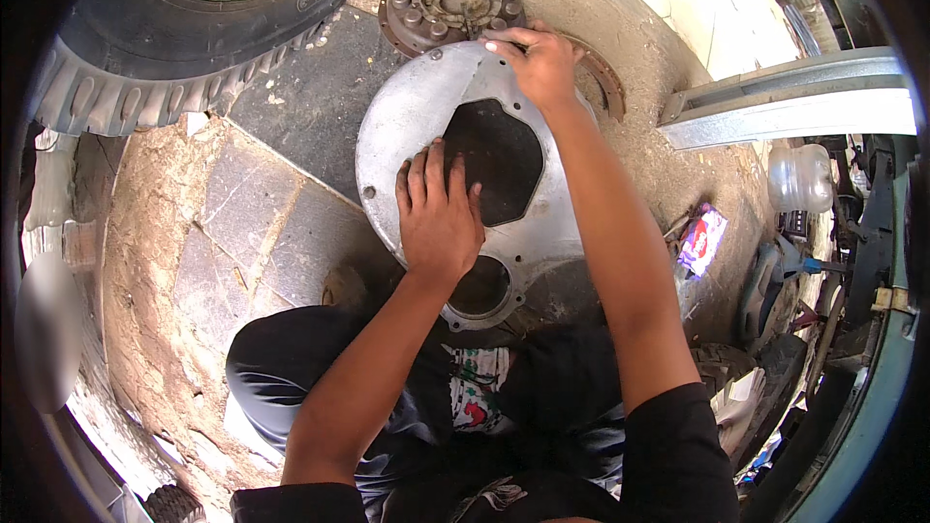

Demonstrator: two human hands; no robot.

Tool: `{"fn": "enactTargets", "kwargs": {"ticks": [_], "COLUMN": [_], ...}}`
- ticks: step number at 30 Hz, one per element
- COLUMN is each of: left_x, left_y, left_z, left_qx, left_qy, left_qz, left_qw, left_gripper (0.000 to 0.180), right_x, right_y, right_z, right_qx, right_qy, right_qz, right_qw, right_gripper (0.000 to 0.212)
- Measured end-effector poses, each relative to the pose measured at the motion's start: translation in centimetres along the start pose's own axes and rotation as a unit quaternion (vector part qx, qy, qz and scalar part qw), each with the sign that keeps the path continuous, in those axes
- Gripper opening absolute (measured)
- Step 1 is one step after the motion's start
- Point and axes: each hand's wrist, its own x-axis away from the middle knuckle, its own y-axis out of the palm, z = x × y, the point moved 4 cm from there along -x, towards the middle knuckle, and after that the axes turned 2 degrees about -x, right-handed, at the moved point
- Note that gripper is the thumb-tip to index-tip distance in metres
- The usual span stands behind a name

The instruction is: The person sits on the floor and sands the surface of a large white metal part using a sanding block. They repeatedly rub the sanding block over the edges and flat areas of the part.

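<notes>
A large grey metal bell housing plate (397, 126) leans in front of my bent legs. It has a wide angular opening in its middle and a smaller round hole at its near end. My left hand (438, 223) lies on its face with the fingers stretched out, the tips at the left edge of the big opening. At the far rim, my right hand (542, 63) is curled over the edge with the thumb on the near face; what its other fingertips touch is partly hidden. Just beyond the rim sits a rusty round clutch pressure plate (455, 5).
A big tyre (218, 29) with a green rim stands at the far left. A curved rusty band (605, 77) lies beside my right hand. To the right are a metal channel beam (794, 107), a purple packet (702, 240) and a clear plastic container (800, 177).
</notes>
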Motion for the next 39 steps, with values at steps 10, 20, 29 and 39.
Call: {"fn": "enactTargets", "kwargs": {"ticks": [10,20,29,39], "left_x": [0.0,0.5,0.6,0.5], "left_y": [-0.1,-0.1,-0.1,0.1], "left_z": [0.1,-0.7,-0.6,-0.6], "left_qx": [-0.008,-0.021,-0.027,-0.034], "left_qy": [-0.004,0.032,0.019,0.026], "left_qz": [-0.002,0.002,-0.025,0.008], "left_qw": [1.0,0.999,0.999,0.999], "left_gripper": [0.042,0.039,0.037,0.032], "right_x": [13.0,22.9,19.3,17.7], "right_y": [-10.3,-13.8,-11.2,-10.5], "right_z": [8.1,8.4,9.5,10.5], "right_qx": [-0.097,0.024,-0.095,-0.155], "right_qy": [0.096,0.305,0.282,0.277], "right_qz": [0.074,0.098,0.097,0.062], "right_qw": [0.988,0.947,0.95,0.946], "right_gripper": [0.025,0.034,0.039,0.031]}}
